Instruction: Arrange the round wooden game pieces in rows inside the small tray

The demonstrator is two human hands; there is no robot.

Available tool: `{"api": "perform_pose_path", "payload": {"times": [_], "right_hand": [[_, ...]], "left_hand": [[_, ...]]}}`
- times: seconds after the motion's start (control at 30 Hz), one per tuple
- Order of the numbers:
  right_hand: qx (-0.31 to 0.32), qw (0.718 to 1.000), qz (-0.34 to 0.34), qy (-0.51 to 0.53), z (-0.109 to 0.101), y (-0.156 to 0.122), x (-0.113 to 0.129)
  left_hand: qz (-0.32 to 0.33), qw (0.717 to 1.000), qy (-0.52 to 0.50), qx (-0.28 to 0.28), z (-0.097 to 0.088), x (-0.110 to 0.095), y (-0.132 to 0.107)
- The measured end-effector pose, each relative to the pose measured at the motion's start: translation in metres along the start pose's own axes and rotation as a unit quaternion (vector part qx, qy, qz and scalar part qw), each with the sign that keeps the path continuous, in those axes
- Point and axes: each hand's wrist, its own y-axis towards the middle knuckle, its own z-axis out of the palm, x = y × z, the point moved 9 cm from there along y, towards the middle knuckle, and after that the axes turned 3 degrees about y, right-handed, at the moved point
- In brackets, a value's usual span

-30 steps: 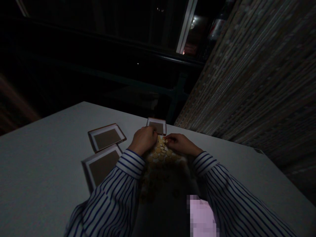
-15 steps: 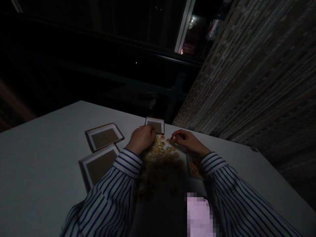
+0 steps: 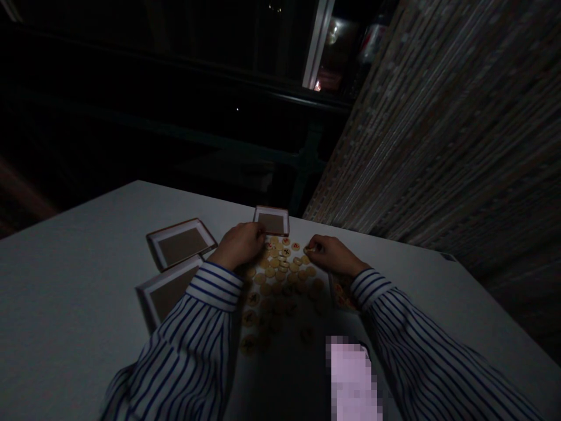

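Round pieces (image 3: 279,275) lie scattered from the frame's centre into its lower middle. Left of centre you have two shallow trays (image 3: 180,245); next comes your left hand (image 3: 239,242), fingers curled, their grip impossible to tell; then a smaller box (image 3: 272,223); right of centre, your right hand (image 3: 332,255) pinches a single disc (image 3: 309,250).

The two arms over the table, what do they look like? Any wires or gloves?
These are a person's arms, in long pale sleeves with dark blue stripes. On the cuffs the stripes circle the wrists. The left hand and right hand are bare; no gloves or cables show.
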Motion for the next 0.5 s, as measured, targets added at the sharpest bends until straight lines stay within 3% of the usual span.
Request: {"api": "perform_pose_path", "payload": {"times": [0.23,0.5], "right_hand": [[0.035,0.998,0.017,-0.049,0.01,-0.001,-0.007],[0.069,0.994,0.012,-0.086,0.007,-0.003,0.007]], "left_hand": [[0.009,1.0,-0.003,0.01,0.001,-0.001,-0.002],[0.009,1.0,0.0,0.011,0.0,-0.002,-0.002]]}}
